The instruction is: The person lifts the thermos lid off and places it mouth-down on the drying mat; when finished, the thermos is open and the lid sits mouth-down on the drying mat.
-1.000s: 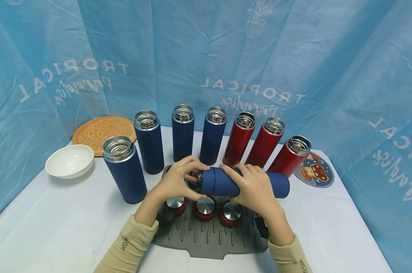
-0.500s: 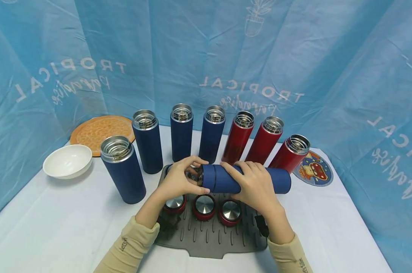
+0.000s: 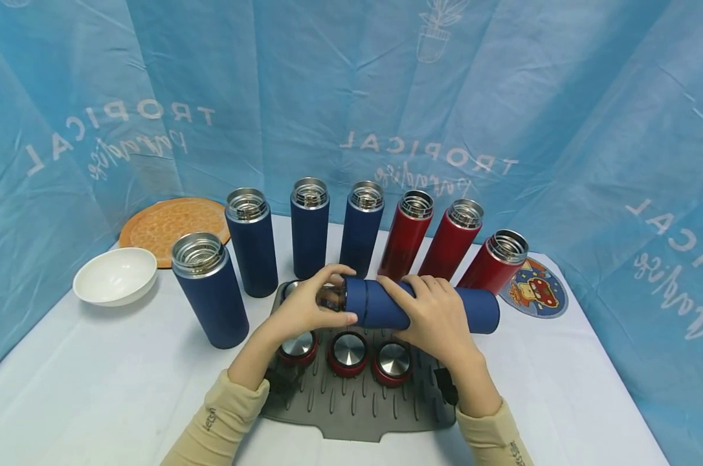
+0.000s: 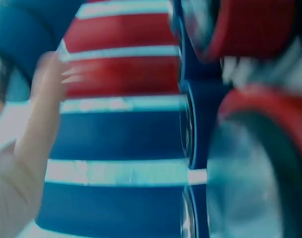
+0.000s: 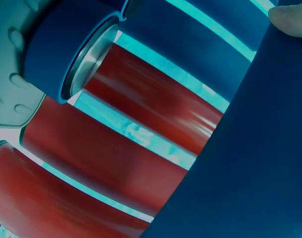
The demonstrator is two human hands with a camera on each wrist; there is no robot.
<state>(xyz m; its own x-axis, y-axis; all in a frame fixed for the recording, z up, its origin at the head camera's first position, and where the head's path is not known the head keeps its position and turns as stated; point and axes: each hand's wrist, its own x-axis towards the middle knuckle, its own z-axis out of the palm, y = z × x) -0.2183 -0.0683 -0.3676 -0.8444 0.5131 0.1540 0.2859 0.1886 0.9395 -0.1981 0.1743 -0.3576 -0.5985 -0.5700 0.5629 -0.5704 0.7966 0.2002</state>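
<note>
Across the middle of the head view, a blue thermos bottle (image 3: 474, 310) is held sideways over the grey mat. My right hand (image 3: 435, 317) grips its body from above. At its left end sits a lid (image 3: 356, 301) with a blue band and a shiny dark top. The thumb and fingers of my left hand (image 3: 305, 307) curve round this lid, thumb below and index finger above. In the left wrist view, my blurred fingers (image 4: 46, 99) overlap the bottle's end (image 4: 31, 25). The bottle body (image 5: 240, 148) fills the right side of the right wrist view, with one fingertip on it.
Several lidless blue bottles (image 3: 212, 298) and three lidless red bottles (image 3: 406, 239) stand in an arc behind. Three red lids (image 3: 348, 353) and a blue lid (image 5: 71, 54) lie on the grey ribbed mat (image 3: 357, 411). A white bowl (image 3: 116, 285), an orange mat (image 3: 177, 226) and a round patterned mat (image 3: 538, 291) lie outside.
My left thumb and fingers have shifted slightly round the lid, moving upward. The bottle's lid end has risen a little, while the right hand keeps its grip.
</note>
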